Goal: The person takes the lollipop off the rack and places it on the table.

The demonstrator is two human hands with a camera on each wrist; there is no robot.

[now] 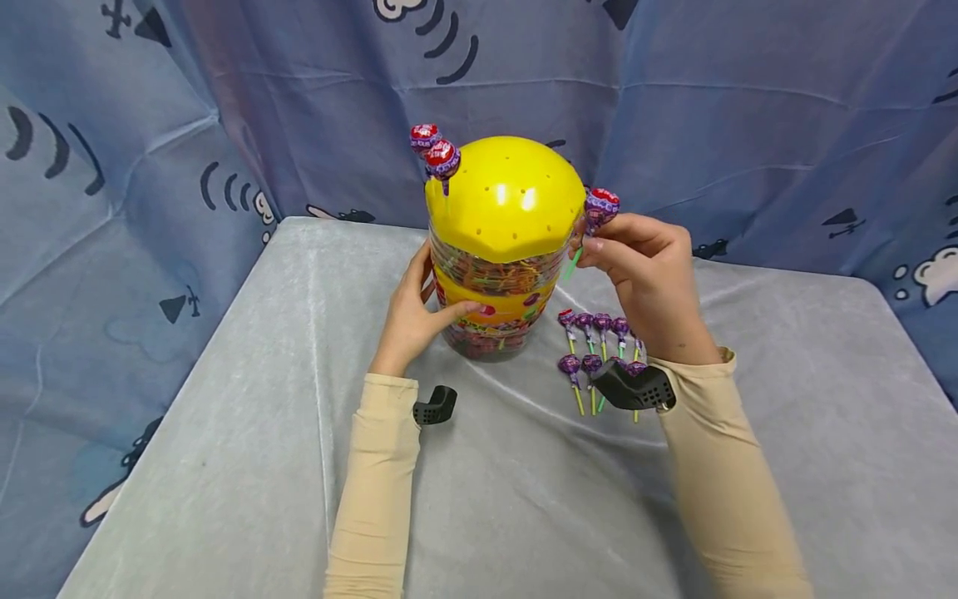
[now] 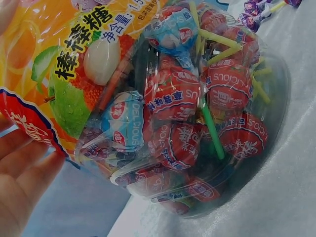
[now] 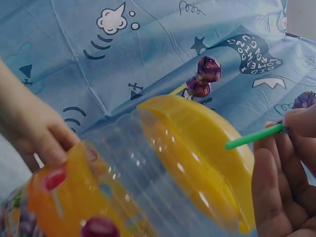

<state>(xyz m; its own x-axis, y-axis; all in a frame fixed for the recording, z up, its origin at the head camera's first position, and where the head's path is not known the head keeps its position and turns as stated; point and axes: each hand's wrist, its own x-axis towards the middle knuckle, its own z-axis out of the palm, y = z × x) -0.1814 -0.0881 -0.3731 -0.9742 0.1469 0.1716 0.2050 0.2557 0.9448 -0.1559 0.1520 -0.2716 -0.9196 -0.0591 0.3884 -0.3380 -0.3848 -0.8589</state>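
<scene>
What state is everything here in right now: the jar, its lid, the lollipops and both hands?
Jar: upright, full of wrapped lollipops.
Lid: on the jar, two lollipops stuck in its holes.
Left hand: steadying the jar's side.
Right hand: pinching a purple lollipop beside the lid.
Loose lollipops: lying on the table, wrapped.

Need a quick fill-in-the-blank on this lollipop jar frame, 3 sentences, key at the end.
1. The left hand rests on the clear jar, whose domed lid is coloured ____.
2. The right hand pinches a lollipop with a ____ stick.
3. The number of lollipops standing in the lid's holes is ____.

Missing words: yellow; green; two
</scene>
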